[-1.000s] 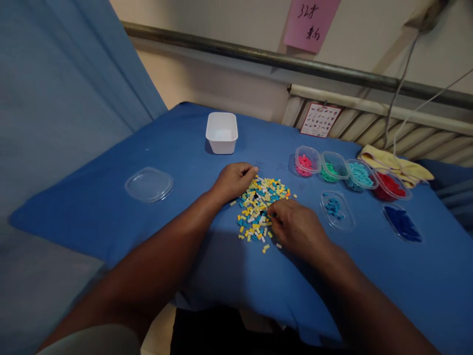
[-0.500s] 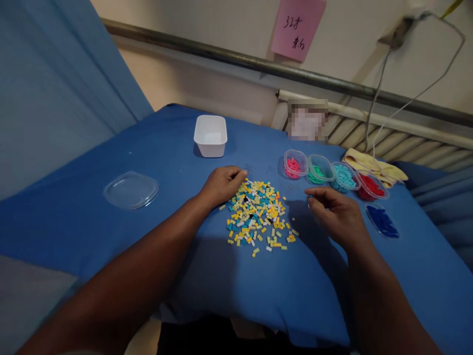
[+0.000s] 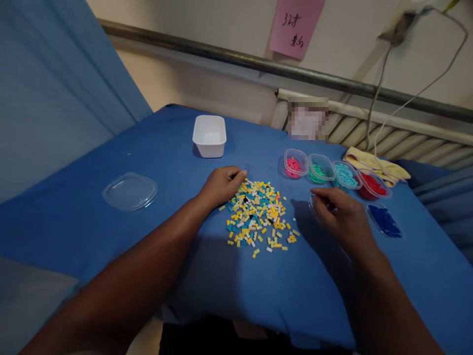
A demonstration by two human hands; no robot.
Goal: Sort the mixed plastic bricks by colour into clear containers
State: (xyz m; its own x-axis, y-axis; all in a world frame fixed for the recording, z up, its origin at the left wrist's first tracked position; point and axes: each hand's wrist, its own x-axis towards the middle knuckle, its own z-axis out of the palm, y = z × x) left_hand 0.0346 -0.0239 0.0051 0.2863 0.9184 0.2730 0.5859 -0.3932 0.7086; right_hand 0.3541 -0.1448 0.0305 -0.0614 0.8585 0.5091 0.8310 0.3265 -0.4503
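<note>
A loose pile of small toy bricks (image 3: 254, 212), yellow, white and teal with a few dark ones, lies on the blue cloth. My left hand (image 3: 222, 184) rests at the pile's upper left edge with fingers curled and thumb against forefinger; anything inside is hidden. To the right of the pile, my right hand (image 3: 342, 212) is over a clear shallow lid (image 3: 311, 207), covering most of it. Its thumb and forefinger are pinched, with a bit of a teal brick (image 3: 313, 195) at the tips.
Four clear tubs stand in a row: pink bricks (image 3: 293, 166), green bricks (image 3: 317, 173), turquoise bricks (image 3: 345, 175) and red bricks (image 3: 373, 185). Dark blue bricks (image 3: 384, 220) fill another lid. A white bin (image 3: 209, 140), an upturned clear lid (image 3: 130, 191) and a yellow cloth (image 3: 377, 165) lie around.
My right hand left the pile with a teal brick and moved right, over the lid holding teal bricks. The left hand stayed at the pile's edge. The view shifted slightly.
</note>
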